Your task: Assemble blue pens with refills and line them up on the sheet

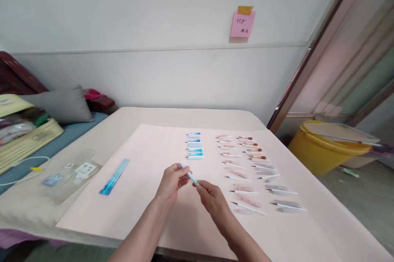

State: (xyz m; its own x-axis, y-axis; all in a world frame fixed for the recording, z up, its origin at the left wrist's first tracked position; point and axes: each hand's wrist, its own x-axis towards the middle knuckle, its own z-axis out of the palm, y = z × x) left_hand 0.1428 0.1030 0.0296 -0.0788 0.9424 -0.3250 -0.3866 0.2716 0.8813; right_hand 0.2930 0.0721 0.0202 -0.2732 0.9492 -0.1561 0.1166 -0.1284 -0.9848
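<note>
Over the front middle of the table, a light blue pen (190, 174) slants between my two hands. My left hand (174, 178) pinches its upper end, thumb on top. The fingers of my right hand (211, 196) close around its lower end, which they partly hide. Just beyond lies a short column of blue pens (194, 152). To the left rests a small bundle of blue pens (115, 176). On the right, pinkish pens (243, 188) and brown-ended pens (255, 150) lie in rows, with grey ones (285, 204) nearer me.
A pale pink sheet (147, 147) covers much of the table. Clear plastic bags (76, 176) lie at the left edge. Beyond are a yellow basket (40, 139) and a grey pillow (69, 106). A yellow bucket (314, 151) stands right of the table; a wall closes the back.
</note>
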